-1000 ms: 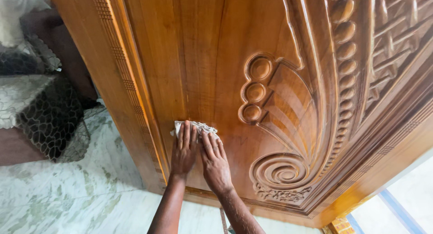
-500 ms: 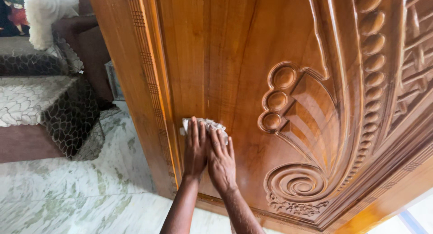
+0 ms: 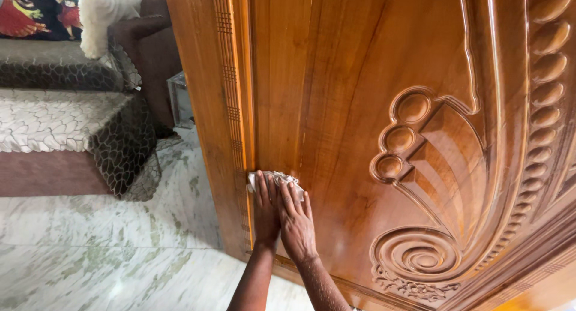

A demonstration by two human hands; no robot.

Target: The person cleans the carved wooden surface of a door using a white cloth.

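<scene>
Hands side by side, left hand (image 3: 266, 212) and right hand (image 3: 296, 225), press flat-palmed on a small crumpled white cloth (image 3: 273, 178) against the glossy carved brown wooden door (image 3: 360, 107); cloth sits beneath their fingertips, beside the door's ribbed edge.

Your two forearms rise side by side from the bottom of the view, close together and nearly parallel, wrists straight. Your left hand (image 3: 266, 206) lies flat, palm pressed forward, fingers stretched upward and held together. Your right hand (image 3: 296, 221) sits just beside it, touching along the edge, also flat with fingers extended. Neither grip is curled; both palms face away from you.
</scene>
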